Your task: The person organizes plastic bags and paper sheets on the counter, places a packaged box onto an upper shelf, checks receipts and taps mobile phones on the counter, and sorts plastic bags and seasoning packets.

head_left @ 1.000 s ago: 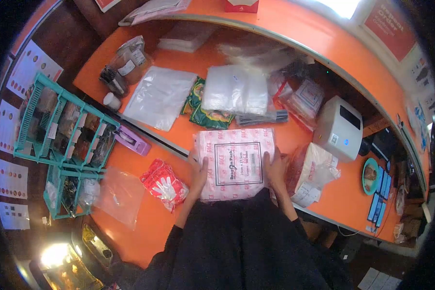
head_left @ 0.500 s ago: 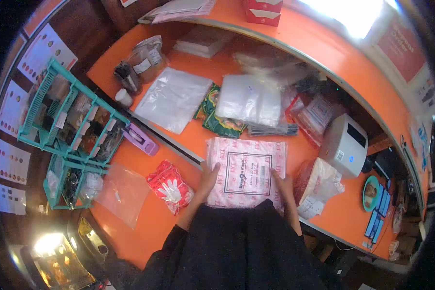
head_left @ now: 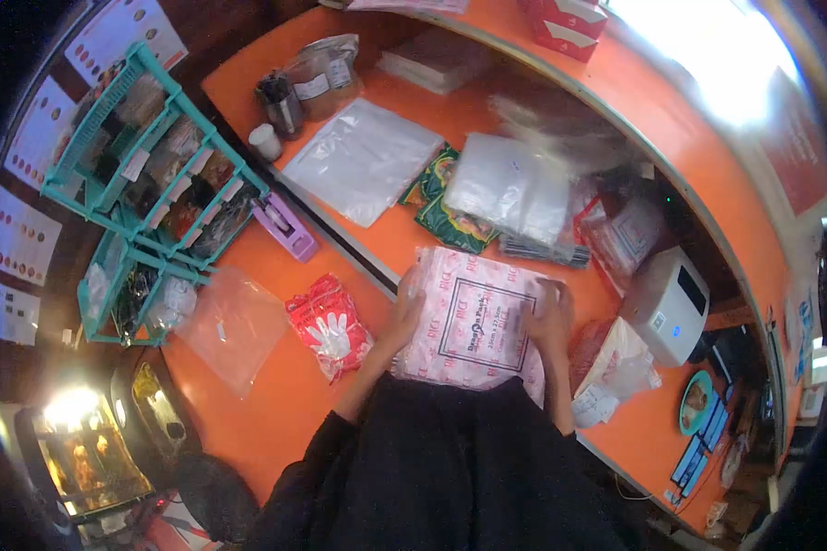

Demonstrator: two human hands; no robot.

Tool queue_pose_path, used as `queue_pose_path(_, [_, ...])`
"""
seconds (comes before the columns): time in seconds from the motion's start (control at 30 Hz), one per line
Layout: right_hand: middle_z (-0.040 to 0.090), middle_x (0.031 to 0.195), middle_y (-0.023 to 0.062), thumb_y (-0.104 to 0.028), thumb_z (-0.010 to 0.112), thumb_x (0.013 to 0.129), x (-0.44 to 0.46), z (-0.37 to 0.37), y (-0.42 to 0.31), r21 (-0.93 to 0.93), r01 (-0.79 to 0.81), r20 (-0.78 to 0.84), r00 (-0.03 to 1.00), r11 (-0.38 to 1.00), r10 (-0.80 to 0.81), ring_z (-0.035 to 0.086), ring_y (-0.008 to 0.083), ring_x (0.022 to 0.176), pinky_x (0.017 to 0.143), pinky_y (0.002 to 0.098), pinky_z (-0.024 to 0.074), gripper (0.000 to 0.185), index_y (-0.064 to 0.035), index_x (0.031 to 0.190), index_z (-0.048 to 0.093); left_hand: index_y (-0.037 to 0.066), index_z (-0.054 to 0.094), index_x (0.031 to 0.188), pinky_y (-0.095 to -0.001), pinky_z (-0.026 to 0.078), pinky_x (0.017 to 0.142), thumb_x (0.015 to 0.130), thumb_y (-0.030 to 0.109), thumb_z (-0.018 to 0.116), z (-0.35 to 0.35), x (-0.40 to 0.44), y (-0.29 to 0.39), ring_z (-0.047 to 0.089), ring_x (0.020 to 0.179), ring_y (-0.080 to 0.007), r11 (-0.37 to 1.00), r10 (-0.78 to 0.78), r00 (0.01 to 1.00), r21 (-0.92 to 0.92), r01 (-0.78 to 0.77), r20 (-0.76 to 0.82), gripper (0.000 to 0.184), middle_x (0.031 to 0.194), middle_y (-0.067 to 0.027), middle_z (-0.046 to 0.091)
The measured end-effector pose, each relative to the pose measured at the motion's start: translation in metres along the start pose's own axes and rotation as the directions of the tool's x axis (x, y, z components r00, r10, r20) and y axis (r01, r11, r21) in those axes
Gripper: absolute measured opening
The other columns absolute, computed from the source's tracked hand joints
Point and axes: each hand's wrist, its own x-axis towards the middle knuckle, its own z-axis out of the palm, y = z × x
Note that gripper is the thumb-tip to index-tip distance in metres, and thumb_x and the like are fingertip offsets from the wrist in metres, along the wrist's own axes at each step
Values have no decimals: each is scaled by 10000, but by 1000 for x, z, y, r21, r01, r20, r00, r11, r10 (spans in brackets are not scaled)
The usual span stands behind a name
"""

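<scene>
Between my hands, near my body, is a pink-and-white pack of rice wrapping paper (head_left: 478, 321) with a black-framed label. My left hand (head_left: 402, 321) grips its left edge, with the fingers partly hidden behind the edge. My right hand (head_left: 550, 320) has its fingers bent around the upper right edge. To the left of the pack lies a red packet of gloves (head_left: 329, 329) printed with a white hand. Beyond it are a green packet (head_left: 452, 207) and a stack of clear plastic bags (head_left: 504, 186).
A flat clear bag stack (head_left: 363, 161) lies farther back. On the left stand a teal rack (head_left: 213, 138) and a purple tape dispenser (head_left: 289, 231). At right are a white printer (head_left: 668, 308), a filled plastic bag (head_left: 611, 367) and a teal bowl (head_left: 696, 402).
The view has turned, so the counter appears tilted and shifted. My right hand has moved up the pack's right edge, its fingers now curled near the upper corner. My left hand stays on the left edge.
</scene>
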Motion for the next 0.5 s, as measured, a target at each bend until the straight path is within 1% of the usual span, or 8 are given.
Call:
queue_pose_path(0.03, [517, 1137, 166, -313, 651, 728, 12, 5, -11, 3, 54, -42, 998, 999, -54, 447, 336, 1117, 926, 474, 352, 489, -94, 1154, 554, -15, 169, 1408, -355, 132, 1122, 970, 260, 382, -1, 3, -1, 170, 1371, -294, 1000, 4, 1000, -1, -4, -13, 558, 1452, -189, 227])
queue_pose_path(0.07, [517, 1137, 166, -313, 651, 728, 27, 13, -22, 6, 67, -41, 997, 998, -66, 447, 336, 1117, 926, 474, 352, 489, -94, 1154, 554, -14, 172, 1412, -341, 133, 1122, 973, 267, 377, -2, 7, -2, 178, 1372, -283, 998, -50, 998, 38, 48, 41, 559, 1458, -186, 225])
queue_pose_path(0.13, [562, 1070, 184, -294, 607, 772, 55, 31, -40, -4, 194, 235, 954, 981, -188, 499, 335, 1063, 912, 474, 358, 425, -64, 1126, 561, -13, 175, 1415, -327, 135, 1122, 976, 274, 372, -5, 10, 7, 187, 1372, -273, 993, -98, 993, 77, 92, 72, 560, 1464, -183, 224])
queue_pose_path(0.17, [562, 1070, 184, -294, 607, 772, 60, 42, -41, -1, 205, 234, 952, 979, -199, 499, 335, 1063, 912, 474, 358, 425, -64, 1126, 561, -9, 176, 1420, -314, 139, 1119, 978, 274, 367, -2, 11, 15, 198, 1371, -267, 986, -117, 990, 130, 106, 83, 559, 1471, -184, 215])
queue_pose_path(0.23, [595, 1009, 187, -278, 586, 798, 66, 61, -42, 185, 153, 297, 933, 971, -204, 543, 350, 991, 890, 482, 374, 347, -34, 1046, 593, -6, 176, 1424, -302, 144, 1116, 980, 275, 363, 1, 12, 19, 209, 1370, -260, 976, -136, 987, 181, 120, 83, 558, 1478, -186, 206])
queue_pose_path(0.33, [597, 1018, 193, -296, 585, 809, 62, 68, -40, 257, 153, 272, 936, 954, -223, 553, 378, 971, 875, 488, 386, 320, -36, 992, 619, 20, 177, 1434, -308, 187, 1104, 967, 295, 389, 1, 17, 15, 255, 1353, -276, 977, -133, 986, 178, 114, 100, 582, 1473, -197, 223])
queue_pose_path(0.4, [597, 1024, 194, -298, 585, 809, 62, 67, -42, 241, 133, 291, 935, 961, -202, 550, 371, 986, 872, 485, 392, 312, -51, 995, 630, 40, 168, 1439, -323, 234, 1087, 941, 332, 435, 0, 21, 15, 302, 1331, -294, 963, -199, 971, 208, 169, 133, 636, 1451, -206, 270])
queue_pose_path(0.5, [597, 1037, 193, -298, 588, 808, 62, 69, -41, 192, 134, 276, 943, 972, -185, 546, 356, 1009, 880, 475, 394, 304, -81, 1014, 643, 64, 138, 1451, -320, 192, 1106, 940, 356, 434, -1, 26, 22, 218, 1365, -283, 948, -258, 946, 241, 209, 197, 659, 1488, -179, 195])
